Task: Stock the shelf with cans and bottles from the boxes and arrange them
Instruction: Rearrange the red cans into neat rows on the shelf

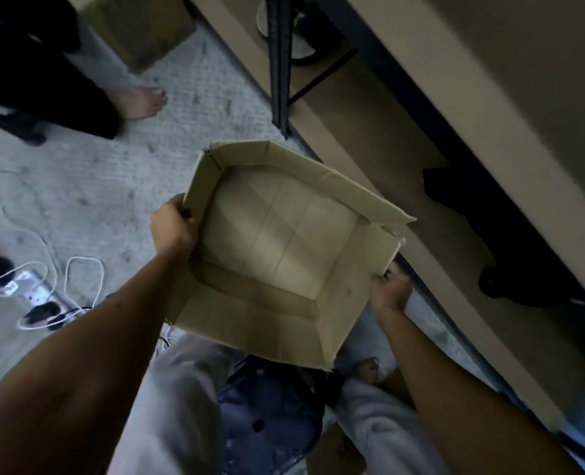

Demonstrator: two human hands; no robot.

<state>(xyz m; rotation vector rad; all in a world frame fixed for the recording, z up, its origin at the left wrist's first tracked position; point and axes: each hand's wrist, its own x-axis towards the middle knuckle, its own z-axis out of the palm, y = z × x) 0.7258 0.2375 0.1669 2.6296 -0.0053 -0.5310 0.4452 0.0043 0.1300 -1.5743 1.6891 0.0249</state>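
1. Fingers of the left hand are curled over the left rim of the cardboard box, thumb side outside the wall, gripping it.
2. Right hand grips the right rim of the same box near its torn front corner; fingertips are hooked over the flap, though blur hides how each finger lies.
3. Box is held in the air between both hands, above the person's legs, open side up and tilted toward the camera. Its four flaps are folded outward. Its interior shows only bare cardboard with crease lines.
4. Shelf unit stands beyond the box's far edge: a dark metal upright and a tan board run diagonally toward the upper right. A round item sits on the lower shelf level behind the upright, too blurred to identify.
5. Grey carpet covers the floor left of the box. White cables and a power strip lie on it near the left edge.
6. Second person's bare foot and dark trouser leg stand on the carpet at upper left, well apart from the box.
7. Another cardboard box sits on the carpet at the top, just beside that person.
8. Dark blue stool sits below the held box, between the wearer's light grey trouser legs.
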